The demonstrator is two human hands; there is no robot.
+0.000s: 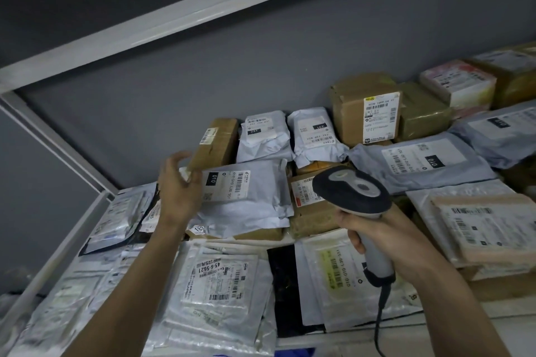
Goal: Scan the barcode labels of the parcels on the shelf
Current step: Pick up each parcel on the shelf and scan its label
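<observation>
Parcels (240, 197) under raised left hand (179, 185); right hand (377, 235) grips scanner (352, 190).

On the shelf, the grey mailer (249, 197) near the left edge has a label with "010" in a black box and "010-010 L30 551". The clear bag (214, 278) at the front edge reads "45-6-5621". The white bag (336, 278) beside it reads "010 010 L30 551". A small mailer (314, 133) at the back shows "231".
</observation>
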